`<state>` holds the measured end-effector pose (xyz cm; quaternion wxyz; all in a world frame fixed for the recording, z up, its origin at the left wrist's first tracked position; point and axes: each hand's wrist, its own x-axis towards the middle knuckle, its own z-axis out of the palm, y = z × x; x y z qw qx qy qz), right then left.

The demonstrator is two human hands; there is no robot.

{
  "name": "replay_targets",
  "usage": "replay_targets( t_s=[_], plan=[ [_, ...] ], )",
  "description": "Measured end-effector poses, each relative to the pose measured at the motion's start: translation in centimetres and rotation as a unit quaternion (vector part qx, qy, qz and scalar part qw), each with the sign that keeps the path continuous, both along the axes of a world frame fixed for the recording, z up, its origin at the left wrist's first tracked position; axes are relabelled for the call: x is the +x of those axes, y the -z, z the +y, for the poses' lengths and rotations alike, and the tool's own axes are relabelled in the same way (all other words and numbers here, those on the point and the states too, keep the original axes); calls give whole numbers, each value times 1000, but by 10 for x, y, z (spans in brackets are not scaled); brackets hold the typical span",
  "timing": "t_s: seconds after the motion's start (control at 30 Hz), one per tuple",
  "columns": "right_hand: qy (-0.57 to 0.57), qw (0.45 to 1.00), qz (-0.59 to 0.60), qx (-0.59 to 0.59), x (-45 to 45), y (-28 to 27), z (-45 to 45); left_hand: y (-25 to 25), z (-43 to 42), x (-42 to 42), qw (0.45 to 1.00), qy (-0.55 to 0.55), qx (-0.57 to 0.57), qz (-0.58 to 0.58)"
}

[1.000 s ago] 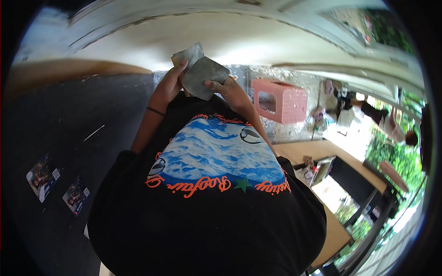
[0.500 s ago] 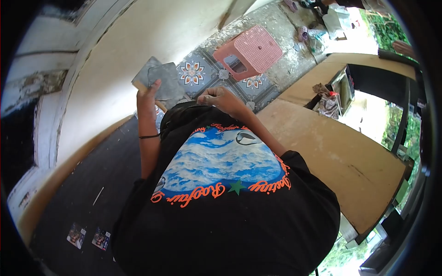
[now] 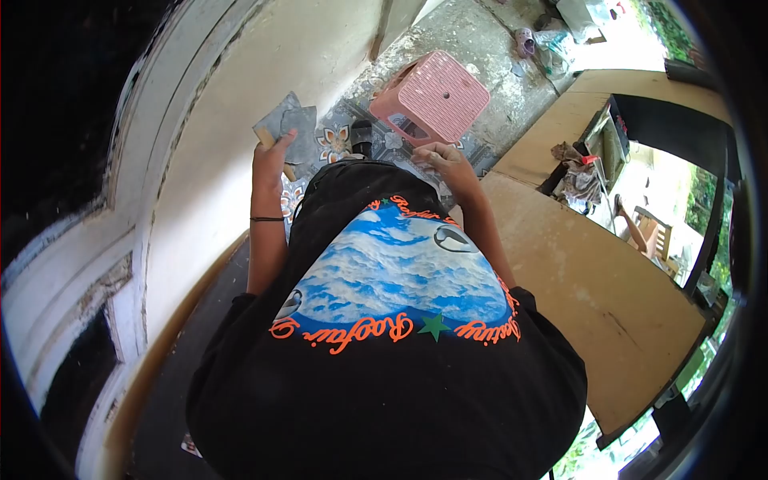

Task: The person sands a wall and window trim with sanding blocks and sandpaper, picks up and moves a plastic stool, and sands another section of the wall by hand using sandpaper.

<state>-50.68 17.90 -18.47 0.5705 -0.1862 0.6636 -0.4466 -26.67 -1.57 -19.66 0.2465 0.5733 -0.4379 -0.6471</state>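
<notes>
My left hand (image 3: 274,152) is closed around flat grey square-edged pieces (image 3: 299,128) with a tan strip along one edge. They overlap, and I cannot tell whether they are sheets or blades. My right hand (image 3: 450,166) is out in front of my right hip, fingers curled in, with whitish dust on the fingertips. Nothing shows in it. Beyond it stands a pink plastic stool (image 3: 445,92) with a woven-pattern top. Between my hands a dark-shod foot (image 3: 362,138) shows on the patterned floor tiles (image 3: 332,142).
A pale wall (image 3: 216,152) runs along my left, with a white frame beside it. To my right is a long tan wooden surface (image 3: 592,296), with a crumpled cloth (image 3: 578,172) near an opening. Rough concrete floor and a purple shoe (image 3: 525,42) lie ahead.
The view has turned and shifted. My right hand has moved out to the right, away from my waist. My left hand still holds the grey pieces. A foot now shows ahead.
</notes>
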Motion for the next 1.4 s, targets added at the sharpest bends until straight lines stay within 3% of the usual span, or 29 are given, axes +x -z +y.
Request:
replay_targets(
  t_s=[0.03, 0.07, 0.23, 0.27, 0.3, 0.5, 0.53, 0.6, 0.73, 0.77, 0.87, 0.97, 1.0, 1.17, 1.23, 1.27, 1.4],
  plan=[
    [10, 1000, 3, 2, -3, 1, 0, 4, 1, -4, 1000, 24, 3, -4],
    [27, 1000, 2, 8, 43, -7, 2, 1, 7, 46, 999, 27, 15, -7],
    [122, 992, 9, -26, -4, -27, -16, 1, -14, -21, 994, 104, 16, 10],
    [108, 994, 13, -30, -7, -30, -16, -1, -15, -32, 993, 116, 13, 16],
    [102, 995, 3, -10, 46, -33, -2, -9, 8, 23, 994, 101, 31, 13],
    [15, 999, 20, 35, 14, -21, -20, -1, -11, -22, 992, 122, 19, 9],
    [-1, 999, 10, 44, 49, -27, -9, -7, 14, 18, 994, 104, 37, 7],
    [-65, 994, 70, 50, 29, -30, -30, -3, 2, 2, 995, 98, 28, 10],
    [-84, 994, 59, 33, -22, -42, -67, 7, -15, -39, 998, 45, 33, 42],
    [-96, 993, 41, 53, 39, -36, -43, 15, 17, 30, 998, 36, 40, 31],
    [-109, 990, 74, 50, -11, -37, -66, 9, 0, -17, 997, -24, 26, 70],
    [-116, 986, 109, 52, -43, -51, -83, 18, -8, -49, 995, -7, 45, 87],
    [-116, 986, 111, 55, 37, -45, -52, 22, 29, 30, 996, -4, 37, 81],
    [-131, 988, 69, 44, 6, -64, -86, 3, 12, -11, 999, 20, 5, 27],
    [-206, 966, 155, -20, 35, -35, -66, -5, 33, 15, 994, -6, -15, 111],
    [-202, 975, 93, -4, 32, -27, -68, -16, 32, 13, 993, -8, -11, 121],
    [-247, 963, 104, -34, 23, -39, -93, -38, 19, -7, 989, -13, -19, 144]
  ],
)
